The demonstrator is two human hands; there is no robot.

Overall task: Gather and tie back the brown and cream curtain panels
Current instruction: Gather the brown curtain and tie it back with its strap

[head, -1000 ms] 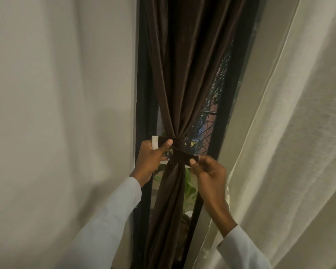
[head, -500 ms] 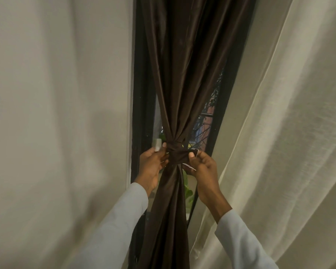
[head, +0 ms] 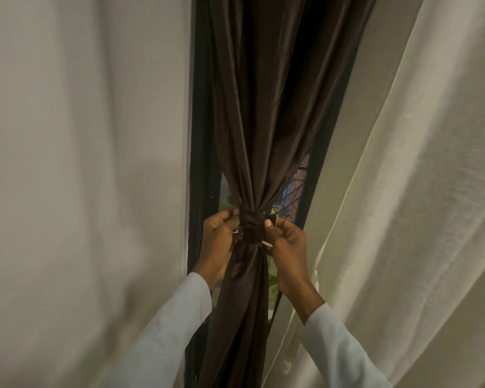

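The brown curtain panel point(head: 263, 107) hangs in the middle, gathered to a narrow waist by a brown tie-back band point(head: 253, 228). My left hand point(head: 217, 242) pinches the band's left end, and my right hand point(head: 287, 247) pinches its right end, thumb on the band. Small white patches show at both ends of the band. A cream curtain panel point(head: 403, 205) hangs loose on the right, beside my right wrist.
A pale wall point(head: 81, 163) fills the left side. A black window frame point(head: 200, 135) stands behind the brown panel. Through the glass I see a metal grille point(head: 291, 197) and green leaves.
The band's ends, spread apart a second ago, have been drawn tight around the brown panel. Both hands have closed in against the gathered waist.
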